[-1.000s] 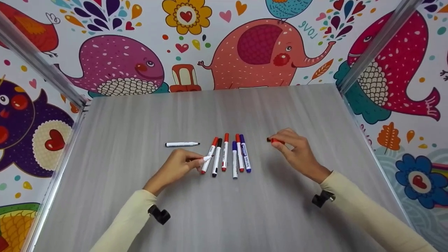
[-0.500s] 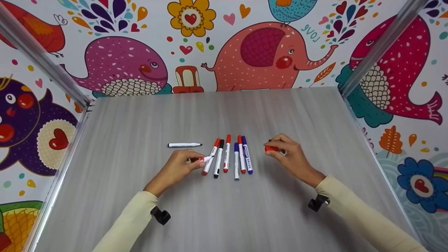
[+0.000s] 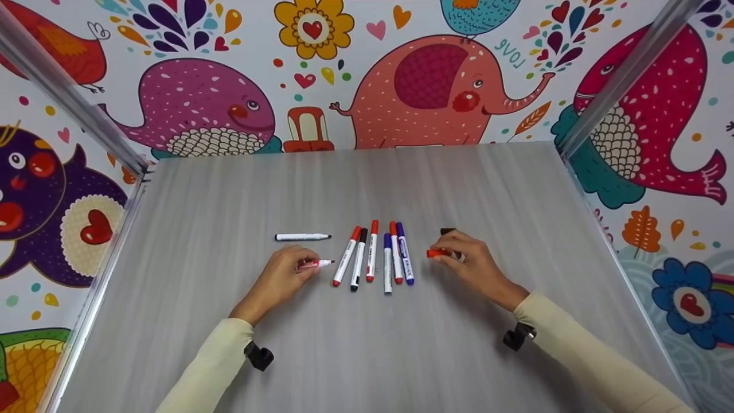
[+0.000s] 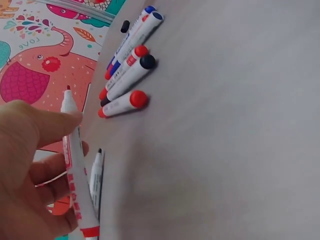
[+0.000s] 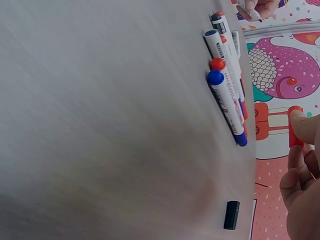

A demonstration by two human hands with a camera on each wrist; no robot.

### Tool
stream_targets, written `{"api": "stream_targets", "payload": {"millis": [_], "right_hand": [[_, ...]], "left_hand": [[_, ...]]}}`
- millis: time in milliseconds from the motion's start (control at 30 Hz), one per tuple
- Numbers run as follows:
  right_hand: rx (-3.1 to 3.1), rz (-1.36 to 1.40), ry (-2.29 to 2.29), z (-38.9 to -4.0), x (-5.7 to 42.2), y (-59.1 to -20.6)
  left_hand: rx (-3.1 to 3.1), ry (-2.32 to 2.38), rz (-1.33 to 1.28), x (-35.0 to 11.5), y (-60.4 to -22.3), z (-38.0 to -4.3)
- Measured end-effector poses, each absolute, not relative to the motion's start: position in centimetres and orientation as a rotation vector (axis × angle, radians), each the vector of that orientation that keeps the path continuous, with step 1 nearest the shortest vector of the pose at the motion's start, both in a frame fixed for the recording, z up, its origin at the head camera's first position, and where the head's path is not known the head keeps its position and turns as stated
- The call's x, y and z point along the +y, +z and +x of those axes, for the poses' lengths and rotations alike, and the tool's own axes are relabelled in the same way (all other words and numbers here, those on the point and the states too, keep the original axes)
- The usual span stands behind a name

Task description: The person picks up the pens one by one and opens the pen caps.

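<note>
In the head view my left hand (image 3: pixel 281 278) grips an uncapped red marker (image 3: pixel 309 264) whose tip points right. The left wrist view shows that marker's white barrel (image 4: pixel 76 165) between thumb and fingers. Across the table my right hand (image 3: pixel 480 263) pinches a red marker cap (image 3: pixel 437 253), also seen as a red cap (image 5: pixel 295 130) under the thumb in the right wrist view. A black cap (image 3: pixel 447 230) lies on the table just beyond the right hand's fingers. Behind the left hand lies an uncapped black marker (image 3: pixel 302 237), its tip to the right.
Between the hands lies a loose row of capped markers: a red marker (image 3: pixel 346 257), a black marker (image 3: pixel 358 259), another red marker (image 3: pixel 372 251) and, farther right, blue and red ones, among them a blue marker (image 3: pixel 405 253). A patterned wall stands behind the grey table (image 3: pixel 367 355).
My left hand has drawn the red marker left, away from the row. My right hand has come nearer the body with the red cap, and the black cap now shows more clearly beyond it.
</note>
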State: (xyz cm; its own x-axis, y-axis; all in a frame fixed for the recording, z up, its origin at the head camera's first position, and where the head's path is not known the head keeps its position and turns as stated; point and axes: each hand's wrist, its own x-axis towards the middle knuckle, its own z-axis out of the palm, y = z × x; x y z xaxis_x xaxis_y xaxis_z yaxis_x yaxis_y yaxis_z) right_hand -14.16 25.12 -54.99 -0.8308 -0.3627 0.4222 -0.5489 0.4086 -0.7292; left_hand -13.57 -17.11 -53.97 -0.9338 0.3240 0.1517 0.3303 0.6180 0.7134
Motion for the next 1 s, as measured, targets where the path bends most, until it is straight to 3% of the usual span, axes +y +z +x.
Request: {"api": "stream_targets", "payload": {"millis": [433,1000], "right_hand": [[-2.600,0.732,1.340,-14.6,26.3,-56.6],[-2.609,0.575,1.392,-16.3,28.2,-58.3]], "left_hand": [[-2.803,-1.109,-0.456,-18.4,-55.9,-13.8],[-2.731,-0.880,-0.542,-18.2,-57.3,-14.8]]}}
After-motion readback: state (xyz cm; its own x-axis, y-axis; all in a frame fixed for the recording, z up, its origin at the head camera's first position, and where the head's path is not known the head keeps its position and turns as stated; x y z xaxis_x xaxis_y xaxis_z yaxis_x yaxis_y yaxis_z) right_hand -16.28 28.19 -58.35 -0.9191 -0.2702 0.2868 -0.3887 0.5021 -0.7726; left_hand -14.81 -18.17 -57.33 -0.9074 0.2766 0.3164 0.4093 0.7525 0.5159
